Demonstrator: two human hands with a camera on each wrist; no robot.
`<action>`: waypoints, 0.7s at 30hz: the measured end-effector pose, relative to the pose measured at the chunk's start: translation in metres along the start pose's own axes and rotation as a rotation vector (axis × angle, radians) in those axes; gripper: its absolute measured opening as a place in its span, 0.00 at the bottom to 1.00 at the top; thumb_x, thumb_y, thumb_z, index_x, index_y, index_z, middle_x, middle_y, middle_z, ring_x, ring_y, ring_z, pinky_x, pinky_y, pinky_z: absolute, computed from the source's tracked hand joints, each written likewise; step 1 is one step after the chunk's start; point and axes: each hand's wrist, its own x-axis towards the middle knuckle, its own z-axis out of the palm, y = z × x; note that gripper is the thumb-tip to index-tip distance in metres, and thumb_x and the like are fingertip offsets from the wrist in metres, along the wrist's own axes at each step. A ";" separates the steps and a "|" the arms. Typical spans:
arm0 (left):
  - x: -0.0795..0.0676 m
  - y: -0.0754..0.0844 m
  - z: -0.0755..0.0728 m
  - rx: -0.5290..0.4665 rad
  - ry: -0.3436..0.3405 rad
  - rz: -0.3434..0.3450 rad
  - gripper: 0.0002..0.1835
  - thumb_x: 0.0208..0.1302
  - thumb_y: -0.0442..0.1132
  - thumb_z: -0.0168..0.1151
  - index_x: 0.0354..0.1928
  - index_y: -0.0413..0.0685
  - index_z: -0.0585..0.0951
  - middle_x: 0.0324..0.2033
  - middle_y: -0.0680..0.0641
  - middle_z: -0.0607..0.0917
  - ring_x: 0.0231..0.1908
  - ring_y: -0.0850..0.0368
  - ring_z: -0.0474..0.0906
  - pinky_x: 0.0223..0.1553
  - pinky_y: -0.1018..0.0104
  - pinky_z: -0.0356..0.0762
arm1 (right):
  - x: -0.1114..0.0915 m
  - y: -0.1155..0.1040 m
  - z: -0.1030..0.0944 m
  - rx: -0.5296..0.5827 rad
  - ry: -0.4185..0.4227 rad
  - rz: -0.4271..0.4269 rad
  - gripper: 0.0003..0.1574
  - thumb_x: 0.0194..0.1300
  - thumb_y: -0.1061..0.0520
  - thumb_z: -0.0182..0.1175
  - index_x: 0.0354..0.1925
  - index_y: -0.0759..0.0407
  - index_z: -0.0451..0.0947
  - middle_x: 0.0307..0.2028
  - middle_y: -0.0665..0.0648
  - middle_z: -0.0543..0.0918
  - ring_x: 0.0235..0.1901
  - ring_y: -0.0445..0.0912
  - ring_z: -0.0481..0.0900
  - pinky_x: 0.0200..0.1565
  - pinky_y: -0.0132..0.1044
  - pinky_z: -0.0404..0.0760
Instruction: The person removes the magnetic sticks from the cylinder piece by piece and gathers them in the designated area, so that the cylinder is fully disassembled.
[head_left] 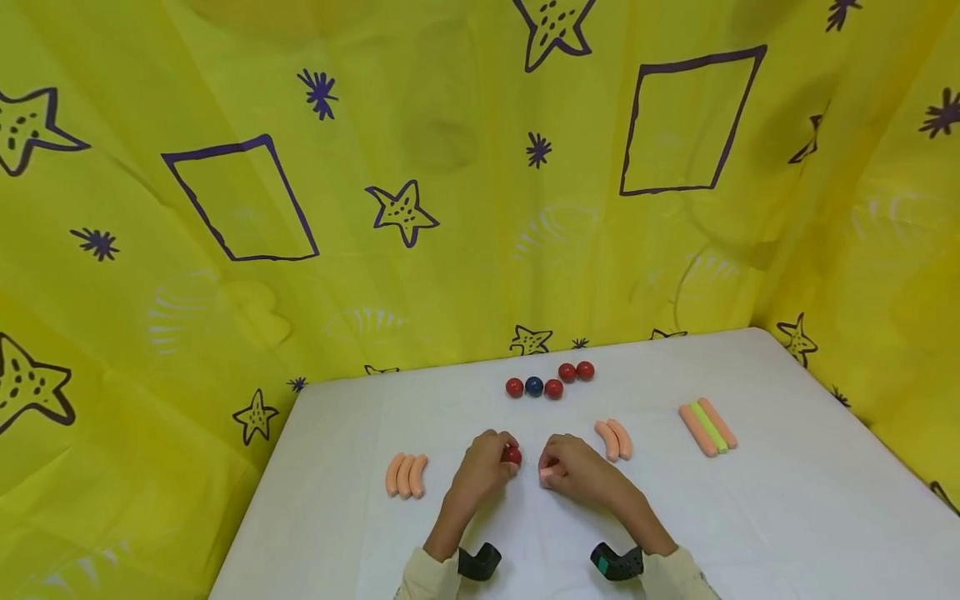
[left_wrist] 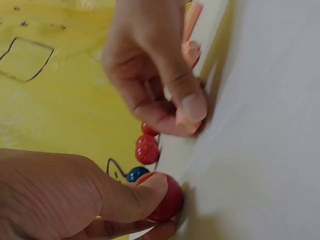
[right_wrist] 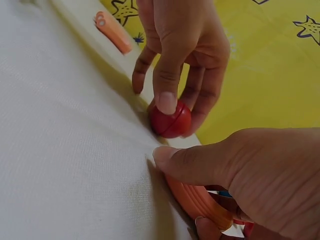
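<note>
In the head view my left hand [head_left: 477,468] grips a red ball [head_left: 512,455] with a seam round it, low over the white table. The thumb and fingers pinch this ball [right_wrist: 171,120] in the right wrist view too. A short way to the right, my right hand [head_left: 583,473] holds a peach-coloured, curved sausage-shaped piece [head_left: 549,474] between thumb and fingers. Its ridged side [right_wrist: 195,200] shows in the right wrist view, while the fingers hide part of it. The two hands are apart, and the ball and the piece do not touch.
Several red balls [head_left: 553,389] and a blue ball [head_left: 534,386] lie at the back of the white table [head_left: 330,442]. Three curved peach pieces [head_left: 405,476] lie left, two [head_left: 613,439] right. Further right are peach sticks [head_left: 697,431] beside a green one [head_left: 713,426]. A yellow curtain [head_left: 465,283] stands behind.
</note>
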 end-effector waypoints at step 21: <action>0.001 -0.011 -0.007 -0.079 -0.010 0.019 0.13 0.54 0.32 0.71 0.42 0.37 0.82 0.30 0.44 0.80 0.31 0.59 0.71 0.33 0.69 0.70 | 0.001 0.000 0.000 -0.014 -0.019 0.022 0.02 0.61 0.56 0.67 0.31 0.52 0.84 0.38 0.46 0.76 0.44 0.44 0.70 0.44 0.35 0.72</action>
